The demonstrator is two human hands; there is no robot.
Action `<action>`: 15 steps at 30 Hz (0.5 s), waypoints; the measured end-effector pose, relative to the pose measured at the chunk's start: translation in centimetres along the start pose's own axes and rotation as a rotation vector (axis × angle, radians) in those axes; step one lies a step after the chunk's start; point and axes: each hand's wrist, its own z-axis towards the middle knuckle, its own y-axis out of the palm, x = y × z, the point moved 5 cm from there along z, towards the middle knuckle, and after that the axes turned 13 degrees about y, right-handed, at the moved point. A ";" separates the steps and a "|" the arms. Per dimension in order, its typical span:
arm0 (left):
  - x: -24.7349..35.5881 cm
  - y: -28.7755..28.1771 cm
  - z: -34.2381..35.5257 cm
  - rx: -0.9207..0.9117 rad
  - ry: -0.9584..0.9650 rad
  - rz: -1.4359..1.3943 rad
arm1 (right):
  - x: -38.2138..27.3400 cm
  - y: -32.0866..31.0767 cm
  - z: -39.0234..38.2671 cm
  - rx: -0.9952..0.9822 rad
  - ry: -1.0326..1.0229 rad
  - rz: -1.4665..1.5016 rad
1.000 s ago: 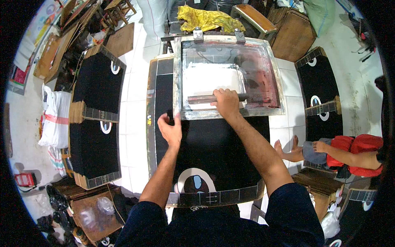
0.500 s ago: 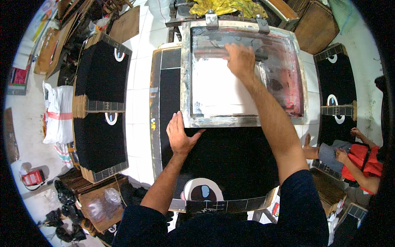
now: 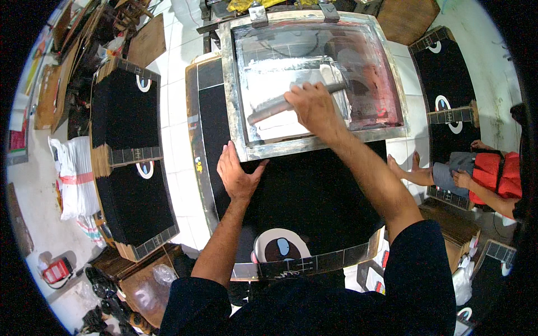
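A metal-framed printing screen (image 3: 242, 147) lies over a black cloth (image 3: 314, 196) stretched on a board in front of me. White ink covers the left half of the mesh, red stains the right half. My right hand (image 3: 314, 106) grips a long grey squeegee (image 3: 269, 110) that lies across the white ink. My left hand (image 3: 235, 175) rests flat on the black cloth, its fingers against the screen's near left corner. A round white and blue print (image 3: 280, 246) shows on the cloth near my body.
Stacks of black printed cloths on boards (image 3: 131, 162) stand at the left, and more boards (image 3: 448, 95) at the right. Another person in red (image 3: 493, 179) sits on the floor at the right. White sacks (image 3: 75, 179) and clutter lie at the far left.
My right hand has drawn the squeegee back from the far edge of the screen toward the middle. My left hand has stayed at the screen's near left corner.
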 end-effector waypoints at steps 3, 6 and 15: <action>0.1 -0.1 0.0 0.030 0.020 -0.001 | -0.1 0.1 -2.1 -0.005 0.087 0.042; 0.0 0.1 -0.2 0.024 0.011 0.004 | 0.1 0.4 -1.8 0.135 0.046 0.099; 0.0 0.6 -0.2 0.008 0.048 0.019 | 1.9 0.2 2.7 0.322 0.074 0.151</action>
